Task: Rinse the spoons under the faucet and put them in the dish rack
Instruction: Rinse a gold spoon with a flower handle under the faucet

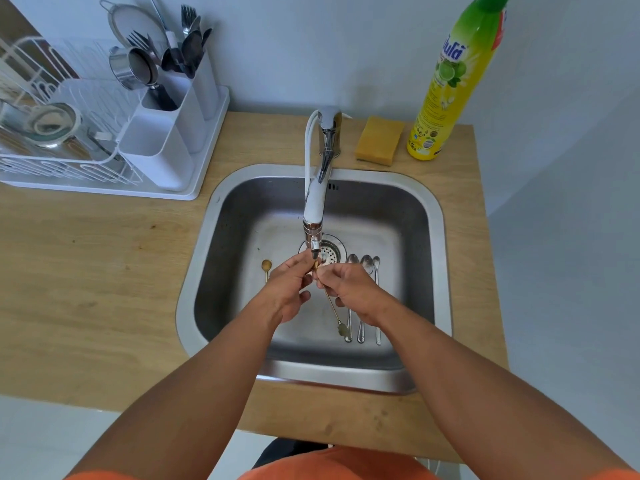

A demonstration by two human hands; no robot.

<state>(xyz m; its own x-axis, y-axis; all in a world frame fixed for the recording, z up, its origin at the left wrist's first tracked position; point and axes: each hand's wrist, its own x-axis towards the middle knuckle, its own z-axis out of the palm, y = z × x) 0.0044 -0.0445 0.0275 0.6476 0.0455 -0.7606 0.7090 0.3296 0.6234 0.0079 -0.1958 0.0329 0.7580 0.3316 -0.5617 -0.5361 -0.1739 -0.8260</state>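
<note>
Two hands meet under the faucet [317,188] above a steel sink [437,216] set in a wooden counter [86,271]. The left hand [289,289] and right hand [349,289] both hold one thin gold spoon [333,308]: the fingers of each are curled round its upper part, close by the faucet's nozzle, and its bowl end is hidden between them. The spoon's handle slants down and to the right from the hands, its ornamented tip hanging free over the sink floor. Whether water runs from the nozzle cannot be told.

On the sink floor, just right of the drain [329,252], three silver spoons [362,299] lie side by side, bowls toward the faucet, partly covered by the right hand. A second gold spoon [266,266] lies alone to the left of the drain, near the left hand.

The white dish rack [69,147] stands on the counter at far left, well apart from the sink. Its cutlery holder [173,133] carries forks, spoons and a metal cup. A yellow sponge [380,140] lies behind the sink, to the right of the faucet's base, with a bottle [457,81] of green and yellow dish soap just beside it against the wall.
</note>
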